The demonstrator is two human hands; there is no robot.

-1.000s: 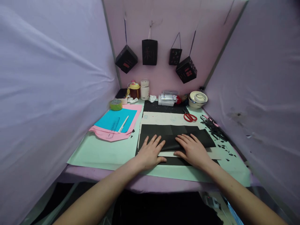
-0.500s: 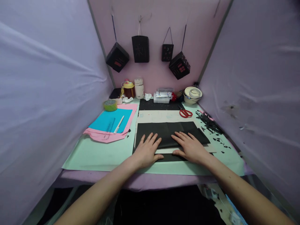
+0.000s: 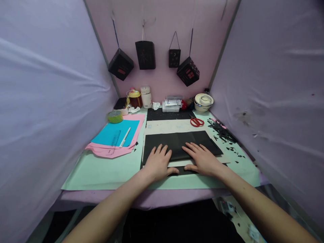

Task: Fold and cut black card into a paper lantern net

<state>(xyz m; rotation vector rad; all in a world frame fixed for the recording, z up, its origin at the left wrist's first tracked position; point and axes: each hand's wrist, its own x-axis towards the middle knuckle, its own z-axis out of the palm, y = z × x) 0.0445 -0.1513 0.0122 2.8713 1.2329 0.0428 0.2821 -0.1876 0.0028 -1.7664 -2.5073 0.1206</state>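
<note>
Both palms rest on a folded sheet of black paper (image 3: 177,140), which has a crease across it. My left hand (image 3: 157,163) lies flat on its left part, fingers spread and thumb stretched to the right. On the right part, my right hand (image 3: 202,159) is also flat with its fingers apart. Under the black paper lies a whitish board (image 3: 169,126), with more black paper showing beyond it and below it. Red-handled scissors (image 3: 196,122) lie behind the paper, to the right.
At left, a white pen (image 3: 125,137) and a clear ruler (image 3: 115,139) lie on blue paper (image 3: 103,133) over pink sheets, beside a tape roll (image 3: 115,117). Black scraps (image 3: 222,131) litter the right. Bottles, a pen box (image 3: 171,106) and a bowl (image 3: 203,103) line the back. Black lanterns (image 3: 145,55) hang above.
The whole view has shifted slightly, so things appear a little further left. Both hands stay flat on the black paper, with hardly any movement over it.
</note>
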